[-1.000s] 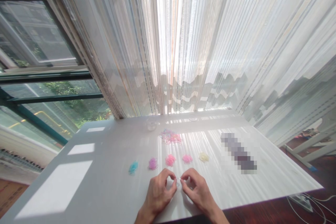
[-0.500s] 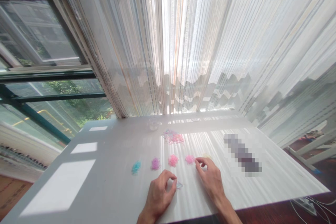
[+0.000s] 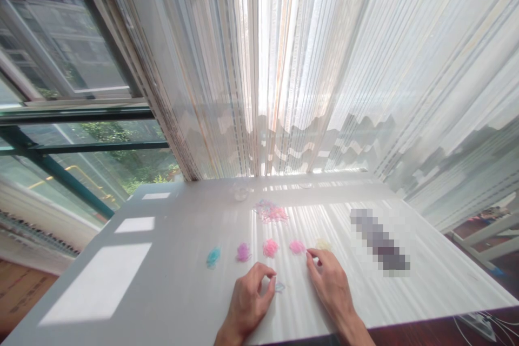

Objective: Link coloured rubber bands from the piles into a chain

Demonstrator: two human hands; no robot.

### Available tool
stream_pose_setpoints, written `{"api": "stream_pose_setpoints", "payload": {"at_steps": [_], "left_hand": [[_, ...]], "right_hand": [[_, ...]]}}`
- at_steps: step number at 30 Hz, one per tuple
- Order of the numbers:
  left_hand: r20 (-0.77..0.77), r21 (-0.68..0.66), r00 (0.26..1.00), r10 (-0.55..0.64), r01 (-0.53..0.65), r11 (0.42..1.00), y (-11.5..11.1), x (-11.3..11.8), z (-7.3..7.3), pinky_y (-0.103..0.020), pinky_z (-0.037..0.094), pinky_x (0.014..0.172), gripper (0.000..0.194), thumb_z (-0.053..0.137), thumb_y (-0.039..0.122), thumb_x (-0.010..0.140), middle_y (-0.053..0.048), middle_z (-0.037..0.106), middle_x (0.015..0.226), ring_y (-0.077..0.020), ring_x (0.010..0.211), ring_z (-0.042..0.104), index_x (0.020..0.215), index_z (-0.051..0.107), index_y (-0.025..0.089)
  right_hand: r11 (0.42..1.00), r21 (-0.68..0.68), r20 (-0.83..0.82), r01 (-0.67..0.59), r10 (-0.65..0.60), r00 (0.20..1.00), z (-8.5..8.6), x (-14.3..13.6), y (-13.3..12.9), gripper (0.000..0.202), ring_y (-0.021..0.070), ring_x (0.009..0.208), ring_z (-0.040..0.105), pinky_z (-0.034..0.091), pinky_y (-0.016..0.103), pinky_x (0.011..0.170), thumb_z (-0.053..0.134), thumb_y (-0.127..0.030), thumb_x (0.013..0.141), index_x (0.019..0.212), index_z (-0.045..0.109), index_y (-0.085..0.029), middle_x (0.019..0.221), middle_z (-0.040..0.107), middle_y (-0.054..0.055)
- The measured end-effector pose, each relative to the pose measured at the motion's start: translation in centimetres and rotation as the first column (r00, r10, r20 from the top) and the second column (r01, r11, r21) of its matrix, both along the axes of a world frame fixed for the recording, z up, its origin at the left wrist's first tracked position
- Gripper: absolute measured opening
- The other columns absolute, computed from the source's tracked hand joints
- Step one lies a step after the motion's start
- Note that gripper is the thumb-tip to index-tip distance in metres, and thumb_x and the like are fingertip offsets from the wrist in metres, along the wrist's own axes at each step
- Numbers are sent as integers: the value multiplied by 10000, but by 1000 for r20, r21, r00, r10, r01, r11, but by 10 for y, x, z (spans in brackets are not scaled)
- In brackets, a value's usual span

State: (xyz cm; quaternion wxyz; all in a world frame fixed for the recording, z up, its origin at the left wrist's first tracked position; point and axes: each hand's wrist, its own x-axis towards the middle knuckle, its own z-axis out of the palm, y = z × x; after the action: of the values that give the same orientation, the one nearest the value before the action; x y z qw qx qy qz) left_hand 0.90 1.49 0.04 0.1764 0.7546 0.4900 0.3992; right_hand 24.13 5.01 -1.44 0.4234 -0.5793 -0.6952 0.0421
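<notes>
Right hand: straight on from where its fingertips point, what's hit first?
Probably the pale pink pile, just ahead and slightly left of the right hand's fingertips. Height above the table is unclear from this one view, so it might pass over.

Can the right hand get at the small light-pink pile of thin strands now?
Probably yes: the right hand is close by the right edge of the small light-pink pile of thin strands, with nothing visible between. Whether it already holds anything is unclear.
</notes>
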Motion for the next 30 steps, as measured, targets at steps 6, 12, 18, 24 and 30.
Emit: {"api": "stream_pose_setpoints", "payload": {"at_steps": [6,12,18,24,30], "left_hand": [[-15,-5,1000,-7,7,1000,0,0,1,-207,497,560,102,562,195,965,17,728,869,-110,580,616,987,646,247],[-38,3,999,0,0,1000,0,1,2,-207,512,567,107,567,187,954,24,731,870,-115,598,636,979,647,254],[-40,-22,999,11,-12,1000,0,1,1,-210,526,583,100,566,193,955,16,731,877,-120,624,652,973,645,252],[-44,-40,999,4,-5,999,0,1,1,-215,538,606,104,561,195,960,12,728,881,-124,645,663,980,647,251],[-55,-27,998,6,-7,1000,2,2,2,-213,548,601,111,553,191,956,4,727,865,-124,629,670,970,651,243]], "right_hand": [[997,-43,-59,-64,62,996,-4,-1,-22,341,218,732,695,578,348,697,469,-437,1060,982,707,-206,860,726,71],[998,-13,30,-54,54,998,-1,2,-5,373,219,699,685,567,352,679,406,-423,1079,1007,695,-199,839,710,71],[998,-15,141,-60,61,988,1,5,15,407,226,708,678,546,356,673,366,-408,1090,995,690,-180,801,680,68],[998,-28,132,-56,59,989,-1,1,18,400,219,733,673,523,337,672,369,-405,1092,976,686,-191,808,672,64],[998,-40,83,-52,56,995,0,0,18,381,207,720,659,521,328,673,397,-399,1085,950,688,-194,806,681,60]]}}
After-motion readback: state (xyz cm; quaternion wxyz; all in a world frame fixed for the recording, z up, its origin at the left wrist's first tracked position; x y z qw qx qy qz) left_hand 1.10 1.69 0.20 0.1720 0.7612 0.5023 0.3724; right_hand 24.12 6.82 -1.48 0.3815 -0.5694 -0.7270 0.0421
